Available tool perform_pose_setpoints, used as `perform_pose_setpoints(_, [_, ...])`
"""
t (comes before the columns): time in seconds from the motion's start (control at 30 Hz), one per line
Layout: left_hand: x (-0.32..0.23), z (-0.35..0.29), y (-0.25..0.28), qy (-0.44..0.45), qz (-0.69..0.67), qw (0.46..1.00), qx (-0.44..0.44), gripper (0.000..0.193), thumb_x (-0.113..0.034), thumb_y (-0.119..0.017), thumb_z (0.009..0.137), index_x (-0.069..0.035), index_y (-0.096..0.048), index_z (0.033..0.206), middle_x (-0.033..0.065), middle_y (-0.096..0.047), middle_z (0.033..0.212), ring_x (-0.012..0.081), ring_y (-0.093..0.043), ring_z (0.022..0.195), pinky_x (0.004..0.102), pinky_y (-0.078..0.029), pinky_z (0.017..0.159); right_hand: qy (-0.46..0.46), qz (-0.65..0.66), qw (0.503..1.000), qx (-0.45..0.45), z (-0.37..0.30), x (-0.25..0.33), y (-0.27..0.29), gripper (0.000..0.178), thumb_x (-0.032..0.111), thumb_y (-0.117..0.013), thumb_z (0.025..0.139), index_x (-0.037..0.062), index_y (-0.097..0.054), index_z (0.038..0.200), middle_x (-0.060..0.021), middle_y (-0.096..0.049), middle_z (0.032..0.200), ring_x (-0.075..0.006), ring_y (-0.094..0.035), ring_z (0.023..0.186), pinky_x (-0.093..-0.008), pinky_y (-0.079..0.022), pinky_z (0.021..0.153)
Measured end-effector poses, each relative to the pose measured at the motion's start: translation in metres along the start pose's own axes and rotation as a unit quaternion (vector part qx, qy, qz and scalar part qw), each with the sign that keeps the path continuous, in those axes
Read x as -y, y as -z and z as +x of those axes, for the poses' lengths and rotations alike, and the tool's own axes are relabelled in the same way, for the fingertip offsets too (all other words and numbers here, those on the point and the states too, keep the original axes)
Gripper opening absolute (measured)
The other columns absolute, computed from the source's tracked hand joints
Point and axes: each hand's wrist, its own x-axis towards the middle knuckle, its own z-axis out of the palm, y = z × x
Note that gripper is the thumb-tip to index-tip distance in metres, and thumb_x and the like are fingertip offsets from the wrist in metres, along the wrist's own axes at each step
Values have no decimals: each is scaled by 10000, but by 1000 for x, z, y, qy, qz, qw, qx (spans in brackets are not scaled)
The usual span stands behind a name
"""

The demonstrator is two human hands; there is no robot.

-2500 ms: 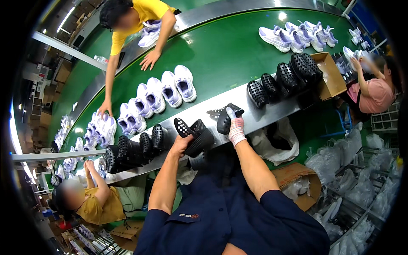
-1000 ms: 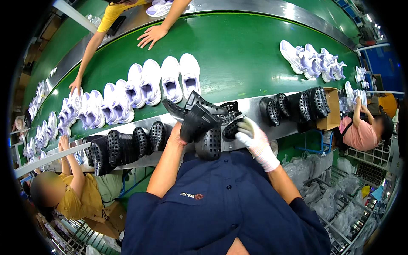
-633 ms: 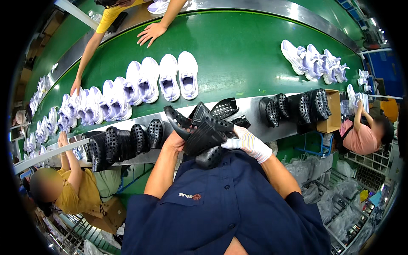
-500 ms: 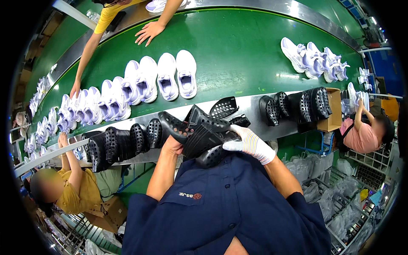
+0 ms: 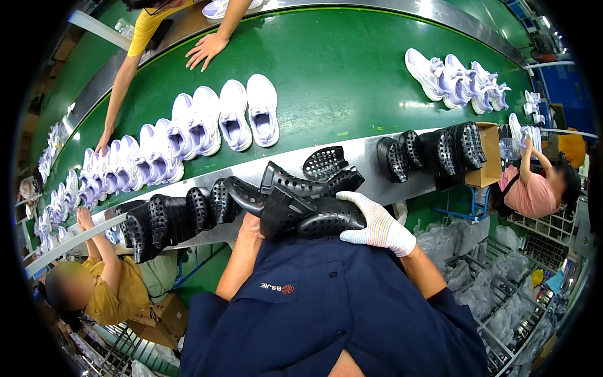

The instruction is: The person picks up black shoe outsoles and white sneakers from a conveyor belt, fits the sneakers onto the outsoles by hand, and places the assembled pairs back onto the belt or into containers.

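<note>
In front of my chest is a bunch of black plastic shoe trees with round holes. My left hand [image 5: 252, 227], bare, grips the left side of a ribbed shoe tree [image 5: 284, 212]; its fingers are mostly hidden behind it. My right hand [image 5: 375, 227], in a white striped knit glove, is closed round the end of a lower shoe tree [image 5: 331, 217] lying sideways against my shirt. Just beyond, another long shoe tree [image 5: 298, 182] lies across the bunch. A loose perforated one [image 5: 325, 162] rests on the metal ledge behind.
Black shoe trees [image 5: 164, 220] line the metal ledge [image 5: 370, 169] at left, with more [image 5: 440, 151] at right beside a cardboard box [image 5: 485, 154]. White-lilac sneakers [image 5: 235, 116] stand on the green belt [image 5: 333, 75]. Co-workers reach in from far left, near left and right.
The lower shoe tree has turned to lie flat and sideways in my right hand. The ribbed one has tilted upright. The whole view has shifted slightly.
</note>
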Motion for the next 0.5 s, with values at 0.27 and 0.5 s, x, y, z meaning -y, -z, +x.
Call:
perform_pose_setpoints(0.27, [-4, -8, 3, -44, 46, 995, -78, 478, -223, -704, 964, 23, -585, 1356, 187, -675, 1276, 315, -698, 1120, 455, -603, 953, -126, 35, 989, -71, -23, -3, 44, 741, 340, -814, 756, -10, -573, 1363, -162, -680, 1230, -233, -647, 1154, -357, -483, 1025])
perform_pose_setpoints(0.5, [1, -22, -39, -120, 173, 964, -160, 418, -123, -632, 1014, 3, -575, 1409, 100, -682, 1262, 182, -675, 1098, 337, -563, 970, -57, 418, 903, -83, 16, 3, 51, 665, 325, -714, 898, -35, -533, 1427, -124, -648, 1338, -206, -613, 1225, -358, -443, 1097])
